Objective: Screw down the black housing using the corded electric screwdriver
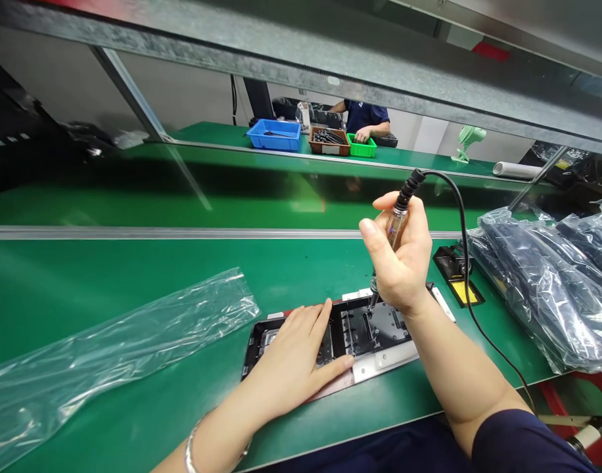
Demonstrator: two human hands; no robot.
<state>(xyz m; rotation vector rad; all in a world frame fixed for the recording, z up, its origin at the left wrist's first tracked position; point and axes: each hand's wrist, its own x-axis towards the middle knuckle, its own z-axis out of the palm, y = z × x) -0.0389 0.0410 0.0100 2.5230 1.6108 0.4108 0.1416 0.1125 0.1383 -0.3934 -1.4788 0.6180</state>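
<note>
My right hand (402,256) is closed round a soldering iron (396,226) with a clear handle. Its tip points down and meets, or nearly meets, the inside of a long black plastic housing (387,328). Over the left part of that housing lies my left hand (301,351), palm down with fingers spread, hiding some of it. The housing rests in a fixture with white blocks (384,359) and a reddish base. A black cord (463,236) runs from the iron's top down past my right forearm.
Right of the fixture stands a soldering iron stand (453,266) with a yellow sponge (464,293). Bagged dark parts (537,282) are piled at the right. A clear plastic bag (133,348) lies left. A metal shelf beam (281,69) crosses overhead. Beyond, a co-worker's hand (364,135) touches a green bin (363,150).
</note>
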